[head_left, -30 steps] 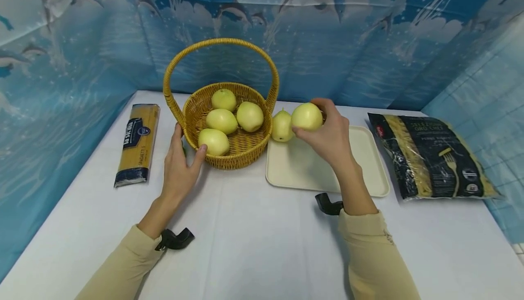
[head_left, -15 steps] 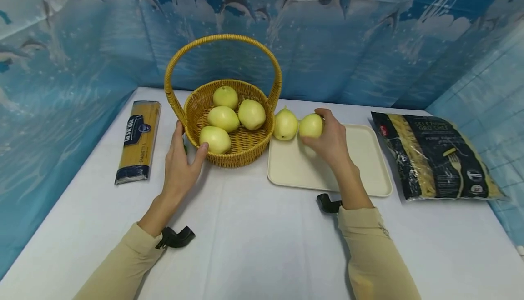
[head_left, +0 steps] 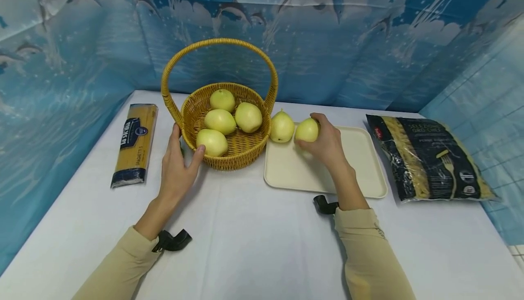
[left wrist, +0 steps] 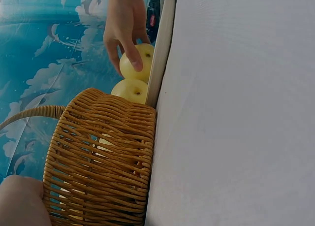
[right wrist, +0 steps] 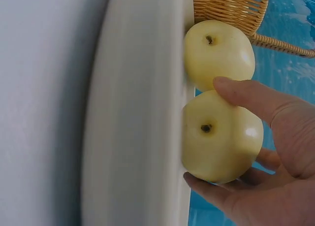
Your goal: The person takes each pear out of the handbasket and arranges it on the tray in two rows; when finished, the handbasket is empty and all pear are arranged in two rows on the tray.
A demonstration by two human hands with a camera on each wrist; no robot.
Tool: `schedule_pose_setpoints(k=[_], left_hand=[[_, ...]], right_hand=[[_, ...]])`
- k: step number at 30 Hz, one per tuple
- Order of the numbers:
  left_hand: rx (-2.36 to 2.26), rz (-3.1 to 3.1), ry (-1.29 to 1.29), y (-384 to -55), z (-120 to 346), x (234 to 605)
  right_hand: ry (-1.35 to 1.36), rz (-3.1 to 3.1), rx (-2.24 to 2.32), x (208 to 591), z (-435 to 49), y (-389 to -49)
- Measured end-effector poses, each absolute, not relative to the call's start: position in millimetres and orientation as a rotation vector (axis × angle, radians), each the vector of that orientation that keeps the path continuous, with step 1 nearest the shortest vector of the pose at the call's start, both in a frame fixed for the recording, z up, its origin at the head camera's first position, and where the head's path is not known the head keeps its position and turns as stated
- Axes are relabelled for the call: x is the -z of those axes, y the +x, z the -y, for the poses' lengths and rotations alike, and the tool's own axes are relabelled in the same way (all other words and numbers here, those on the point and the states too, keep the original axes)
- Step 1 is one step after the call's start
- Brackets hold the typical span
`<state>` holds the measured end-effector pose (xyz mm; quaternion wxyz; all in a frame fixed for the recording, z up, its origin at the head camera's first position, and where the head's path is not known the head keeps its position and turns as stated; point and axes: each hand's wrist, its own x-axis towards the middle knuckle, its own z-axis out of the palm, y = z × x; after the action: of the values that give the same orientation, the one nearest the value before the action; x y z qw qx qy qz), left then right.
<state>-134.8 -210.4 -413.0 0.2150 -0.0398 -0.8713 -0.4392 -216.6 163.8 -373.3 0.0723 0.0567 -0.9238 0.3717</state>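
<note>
One pear (head_left: pixel 306 130) gripped in right hand (head_left: pixel 327 144), left hand (head_left: pixel 177 172) spread against basket (head_left: pixel 237 160)

Spaghetti packet (head_left: pixel 135 145) left of the left hand (head_left: pixel 178 170), basket (head_left: pixel 231 161) touching that hand, four fruits (head_left: pixel 220 121) inside, tray (head_left: pixel 294 172) beneath the right hand (head_left: pixel 327 143) — held fruit (head_left: pixel 306 129) in its grip, second fruit (head_left: pixel 282 127) between hand and basket, pasta bag (head_left: pixel 430 159) rightward of that hand
</note>
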Motion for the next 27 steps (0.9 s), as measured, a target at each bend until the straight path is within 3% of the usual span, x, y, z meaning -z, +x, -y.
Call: schedule_pose_setpoints(k=[27], left_hand=[[1.223,2.403,-0.123,-136,210,413]], right_hand=[[0.048,2.747,-1.123,368,-173,-217]])
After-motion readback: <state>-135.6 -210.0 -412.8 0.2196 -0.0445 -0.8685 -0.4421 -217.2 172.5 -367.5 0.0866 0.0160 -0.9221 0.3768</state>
